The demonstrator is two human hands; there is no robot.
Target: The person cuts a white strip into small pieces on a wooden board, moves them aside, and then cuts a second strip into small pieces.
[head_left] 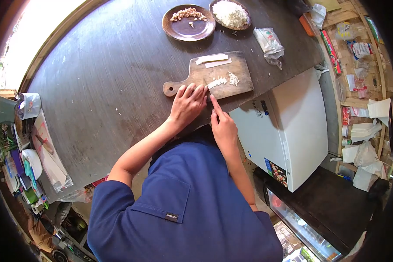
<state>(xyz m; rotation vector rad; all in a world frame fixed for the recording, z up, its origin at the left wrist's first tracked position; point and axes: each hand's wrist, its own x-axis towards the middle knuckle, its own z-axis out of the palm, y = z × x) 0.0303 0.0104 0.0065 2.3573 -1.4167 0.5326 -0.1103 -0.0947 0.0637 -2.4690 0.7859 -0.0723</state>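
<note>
A wooden cutting board (238,65) with a round-holed handle lies near the table edge. Long white strips (214,57) rest along its far side, and small cut white pieces (217,82) with a heap of thin slivers (233,78) lie nearer. My left hand (188,105) is closed, curled fingertips pressing a white strip, mostly hidden beneath them, onto the board. My right hand (224,126) grips a knife, its index finger stretched forward; the handle is hidden. Only a thin part of the knife's blade (206,83) shows, beside the left fingertips.
Beyond the board stand a brown plate (187,34) with small pinkish-brown pieces and a bowl (249,22) heaped with white shreds. A plastic packet (268,43) lies right of them. Another knife (44,144) rests at far left. A white chest freezer (299,126) stands right of the table.
</note>
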